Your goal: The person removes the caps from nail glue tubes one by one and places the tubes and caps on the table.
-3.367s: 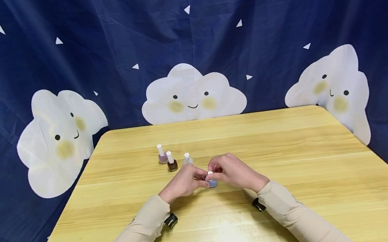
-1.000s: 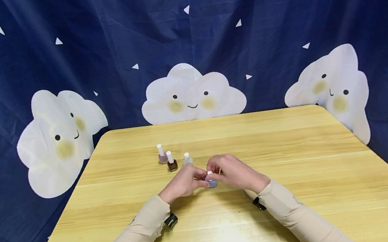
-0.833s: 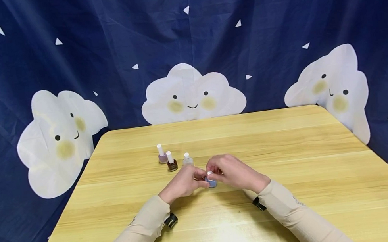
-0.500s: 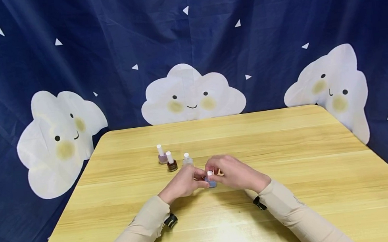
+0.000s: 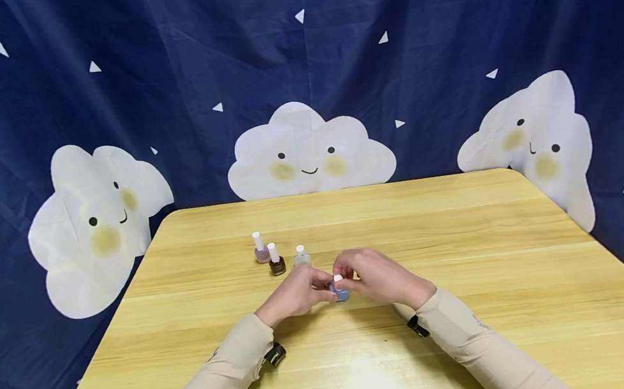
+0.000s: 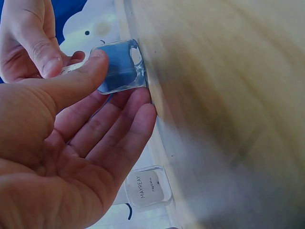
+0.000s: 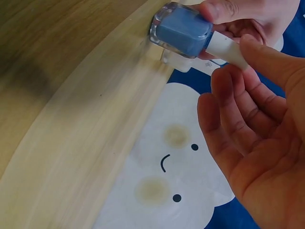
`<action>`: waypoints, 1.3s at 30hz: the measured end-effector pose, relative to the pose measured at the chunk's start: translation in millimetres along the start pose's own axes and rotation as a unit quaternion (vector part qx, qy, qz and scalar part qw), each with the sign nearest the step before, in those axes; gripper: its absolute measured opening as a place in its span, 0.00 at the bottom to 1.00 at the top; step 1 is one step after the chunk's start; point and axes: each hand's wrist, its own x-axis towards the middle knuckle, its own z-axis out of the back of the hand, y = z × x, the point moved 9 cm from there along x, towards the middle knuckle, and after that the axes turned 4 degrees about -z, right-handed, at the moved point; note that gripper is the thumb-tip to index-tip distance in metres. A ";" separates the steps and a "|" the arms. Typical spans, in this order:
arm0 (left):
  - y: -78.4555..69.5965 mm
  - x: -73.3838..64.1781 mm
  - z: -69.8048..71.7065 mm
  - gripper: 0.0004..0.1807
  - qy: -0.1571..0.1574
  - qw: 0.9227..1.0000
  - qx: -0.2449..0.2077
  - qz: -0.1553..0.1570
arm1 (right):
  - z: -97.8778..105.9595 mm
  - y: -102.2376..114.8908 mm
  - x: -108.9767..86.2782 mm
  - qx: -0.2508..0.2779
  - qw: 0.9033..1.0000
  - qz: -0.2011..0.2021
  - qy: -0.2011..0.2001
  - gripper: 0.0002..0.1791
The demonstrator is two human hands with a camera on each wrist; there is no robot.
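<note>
A small glass bottle of blue nail polish (image 5: 340,293) stands upright on the table between my two hands. My left hand (image 5: 298,292) pinches its glass body, with the thumb laid along the near side in the left wrist view. My right hand (image 5: 382,276) pinches the white cap (image 7: 226,49) between thumb and index finger, its other fingers loosely curled. In the right wrist view the cap sits on the bottle's neck. Just beyond my left hand stands a clear nail polish bottle (image 5: 302,258), partly hidden by that hand in the head view.
To the left stand a dark brown nail polish bottle (image 5: 277,266) and a lilac one (image 5: 261,253), both with white caps. The wooden table (image 5: 467,234) reaches back to a dark blue curtain (image 5: 255,47) printed with white clouds.
Both hands keep their places on the blue nail polish bottle. The right hand's fingers shift slightly around the cap; the other bottles stay put.
</note>
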 end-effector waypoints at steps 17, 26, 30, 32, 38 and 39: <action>-1.7 -0.5 0.7 0.05 -0.002 1.000 0.005 -0.004 | -3.2 -0.1 -0.7 0.001 1.000 0.008 0.006 0.09; -3.0 0.1 0.2 0.05 0.000 1.000 0.005 -0.012 | -2.6 -3.8 -0.4 0.004 1.000 0.002 -0.007 0.06; -2.6 0.2 0.4 0.05 -0.002 1.000 0.005 -0.012 | -2.1 -0.6 -0.4 0.003 1.000 0.019 -0.010 0.04; -2.3 -0.1 0.4 0.06 -0.002 1.000 0.005 -0.010 | -2.3 1.0 -0.6 0.002 1.000 0.027 -0.009 0.04; -2.3 -0.8 0.3 0.06 0.000 1.000 0.001 -0.005 | -3.0 2.1 -1.0 -0.001 1.000 0.027 -0.003 0.05; -2.5 -0.8 0.3 0.06 0.000 1.000 0.001 -0.006 | -3.0 1.3 -1.0 0.000 1.000 0.022 -0.002 0.05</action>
